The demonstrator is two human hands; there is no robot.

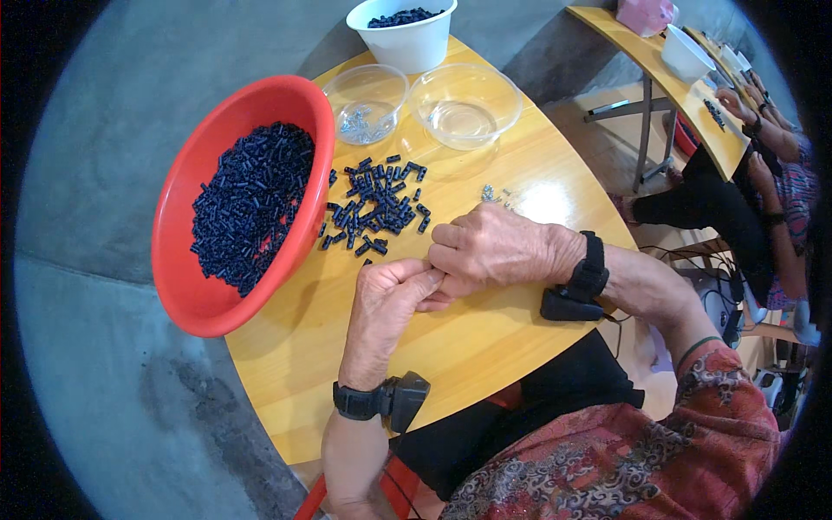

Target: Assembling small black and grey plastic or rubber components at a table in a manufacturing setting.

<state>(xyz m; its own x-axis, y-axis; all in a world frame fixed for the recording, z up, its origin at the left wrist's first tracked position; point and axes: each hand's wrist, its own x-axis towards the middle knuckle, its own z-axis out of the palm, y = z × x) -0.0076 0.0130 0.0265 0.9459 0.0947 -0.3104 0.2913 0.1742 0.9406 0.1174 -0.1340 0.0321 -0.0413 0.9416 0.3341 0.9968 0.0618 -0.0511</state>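
Note:
Over the middle of the yellow table point(295, 381), my left hand point(390, 295) and my right hand point(490, 251) meet fingertip to fingertip. Both are closed in a pinch, and whatever sits between the fingers is hidden by them. Just beyond my hands lies a loose heap of short black cylindrical parts point(381, 204). A few small silvery metal pieces point(490, 194) are scattered on the wood past my right hand.
Left of the heap, a red basin point(316, 173) full of black parts leans over the table edge. Behind stand a clear bowl point(394, 78) with metal pieces, another clear bowl point(507, 117) and a white tub point(416, 48) of black parts. Far right, a person point(784, 173) sits at another table point(646, 61).

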